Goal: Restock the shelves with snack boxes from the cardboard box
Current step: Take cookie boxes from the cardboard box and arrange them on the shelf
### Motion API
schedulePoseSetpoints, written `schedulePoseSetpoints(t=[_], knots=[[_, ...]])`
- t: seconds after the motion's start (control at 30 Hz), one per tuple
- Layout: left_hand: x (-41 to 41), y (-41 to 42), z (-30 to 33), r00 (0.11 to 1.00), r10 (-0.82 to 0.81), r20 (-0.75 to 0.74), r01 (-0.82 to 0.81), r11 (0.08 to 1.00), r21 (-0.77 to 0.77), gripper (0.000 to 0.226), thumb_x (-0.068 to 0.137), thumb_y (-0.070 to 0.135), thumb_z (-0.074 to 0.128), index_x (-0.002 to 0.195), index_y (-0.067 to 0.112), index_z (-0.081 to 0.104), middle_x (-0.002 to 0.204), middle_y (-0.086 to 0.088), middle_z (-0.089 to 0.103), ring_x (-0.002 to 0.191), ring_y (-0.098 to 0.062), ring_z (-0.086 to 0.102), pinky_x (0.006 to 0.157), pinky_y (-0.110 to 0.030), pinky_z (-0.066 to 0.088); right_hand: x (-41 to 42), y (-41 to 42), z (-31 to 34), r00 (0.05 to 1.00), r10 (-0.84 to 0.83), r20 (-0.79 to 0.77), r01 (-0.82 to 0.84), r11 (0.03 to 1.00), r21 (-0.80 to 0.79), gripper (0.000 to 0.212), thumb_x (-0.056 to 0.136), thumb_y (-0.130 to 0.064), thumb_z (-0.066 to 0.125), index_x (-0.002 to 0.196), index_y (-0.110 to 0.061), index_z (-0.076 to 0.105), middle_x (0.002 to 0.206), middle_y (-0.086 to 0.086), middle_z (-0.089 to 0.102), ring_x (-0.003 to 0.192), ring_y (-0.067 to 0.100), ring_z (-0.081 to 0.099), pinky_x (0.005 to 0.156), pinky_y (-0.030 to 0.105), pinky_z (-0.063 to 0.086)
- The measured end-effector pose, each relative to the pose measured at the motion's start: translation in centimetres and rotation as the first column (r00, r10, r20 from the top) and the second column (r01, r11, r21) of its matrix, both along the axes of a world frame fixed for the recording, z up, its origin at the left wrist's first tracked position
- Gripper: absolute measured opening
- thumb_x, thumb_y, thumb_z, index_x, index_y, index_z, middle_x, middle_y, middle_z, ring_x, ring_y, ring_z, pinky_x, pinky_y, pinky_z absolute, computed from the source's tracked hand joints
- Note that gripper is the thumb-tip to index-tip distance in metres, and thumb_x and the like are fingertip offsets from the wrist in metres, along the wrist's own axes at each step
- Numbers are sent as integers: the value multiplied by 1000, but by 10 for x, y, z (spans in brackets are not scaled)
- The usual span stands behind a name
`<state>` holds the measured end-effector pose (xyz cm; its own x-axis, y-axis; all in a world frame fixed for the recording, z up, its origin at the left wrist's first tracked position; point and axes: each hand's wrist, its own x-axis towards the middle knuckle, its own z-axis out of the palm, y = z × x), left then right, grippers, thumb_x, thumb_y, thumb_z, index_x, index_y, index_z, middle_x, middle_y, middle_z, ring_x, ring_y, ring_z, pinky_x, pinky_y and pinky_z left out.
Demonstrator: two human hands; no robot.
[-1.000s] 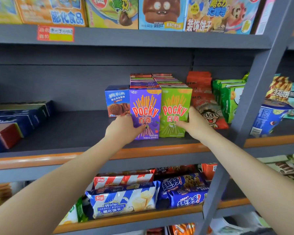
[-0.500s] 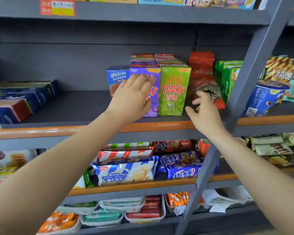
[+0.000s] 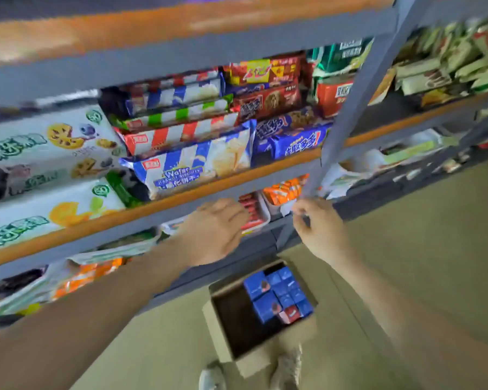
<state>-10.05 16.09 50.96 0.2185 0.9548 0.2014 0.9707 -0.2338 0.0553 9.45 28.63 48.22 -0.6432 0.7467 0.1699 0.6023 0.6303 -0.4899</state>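
- Hanging empty above cardboard box [image 3: 223, 330]: left hand [image 3: 213, 230] loosely curled, right hand [image 3: 319, 229] part-open.
- Blue snack boxes [image 3: 279, 295] packed at box's right side, directly below; right hand judged nearer.

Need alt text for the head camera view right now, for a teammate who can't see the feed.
Both hands, left hand and right hand, hang empty above an open cardboard box on the floor, part-filled with blue snack boxes. Behind them, blurred grey shelves hold packaged biscuits and wafers.
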Motion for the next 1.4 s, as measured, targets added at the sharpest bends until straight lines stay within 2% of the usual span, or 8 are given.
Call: schedulePoseSetpoints(t=[0.17, 0.27, 0.43, 0.57, 0.73, 0.97, 1.2, 1.4], knots=[[18, -38, -144, 983, 81, 164, -38, 968, -248, 18, 70, 16, 60, 86, 10, 68, 79, -8, 67, 75, -26, 67, 61, -29, 56, 29, -54, -158, 956, -120, 269, 211, 917, -338, 13, 82, -10, 56, 90, -7, 65, 92, 14, 68, 89, 31, 63, 77, 37, 48], [37, -54, -236, 956, 191, 225, -95, 922, -376, 28, 71, 21, 47, 85, 11, 69, 81, -8, 68, 75, -25, 68, 61, -26, 55, 51, -76, -251, 908, -106, 405, 290, 857, -427, 13, 85, -15, 55, 91, -7, 63, 95, 14, 68, 92, 29, 63, 77, 35, 44], [60, -64, -388, 848, 470, 244, -244, 756, -608, 37, 87, 18, 48, 123, 13, 53, 126, -7, 53, 119, -24, 47, 97, -34, 42, 70, -84, -394, 851, -41, 524, 332, 815, -475, 33, 86, -21, 57, 116, -10, 54, 115, 13, 60, 110, 28, 55, 85, 33, 43], [74, -59, -473, 723, 640, 259, -328, 649, -687, 36, 87, 14, 50, 123, 11, 53, 125, -10, 52, 114, -27, 49, 97, -34, 40, 68, -80, -482, 855, -46, 517, 319, 832, -454, 38, 85, -29, 61, 115, -10, 50, 119, 10, 53, 115, 28, 46, 91, 32, 36], [76, -50, -548, 675, 681, 285, -351, 635, -688, 35, 86, 12, 53, 121, 9, 55, 125, -11, 52, 118, -28, 47, 100, -36, 39, 54, -80, -559, 842, -101, 529, 345, 856, -385, 83, 76, -48, 68, 137, -8, 29, 137, 15, 37, 128, 31, 36, 105, 39, 34], [82, -31, -604, 597, 738, 314, -382, 606, -698, 44, 86, 14, 52, 130, 12, 45, 133, -7, 43, 125, -26, 43, 104, -41, 37, 52, -95, -606, 836, -100, 540, 236, 953, -189, 90, 67, -48, 76, 136, -15, 29, 142, 23, 27, 129, 39, 30, 100, 42, 37], [84, -2, -596, 621, 719, 313, -385, 627, -678, 56, 85, 12, 54, 138, 13, 34, 142, -7, 34, 132, -28, 34, 107, -35, 30, 68, -83, -577, 886, 97, 453, 138, 878, -459, 90, 60, -38, 77, 133, -22, 26, 134, 12, 25, 119, 29, 34, 98, 38, 34], [84, 26, -604, 688, 694, 211, -355, 576, -736, 86, 78, 33, 68, 145, 14, 18, 151, -9, 20, 138, -30, 20, 112, -43, 24, 99, -40, -523, 945, -318, 78, 292, 709, -642, 72, 50, -49, 59, 117, -26, 42, 113, -8, 37, 104, 18, 47, 86, 30, 45]])
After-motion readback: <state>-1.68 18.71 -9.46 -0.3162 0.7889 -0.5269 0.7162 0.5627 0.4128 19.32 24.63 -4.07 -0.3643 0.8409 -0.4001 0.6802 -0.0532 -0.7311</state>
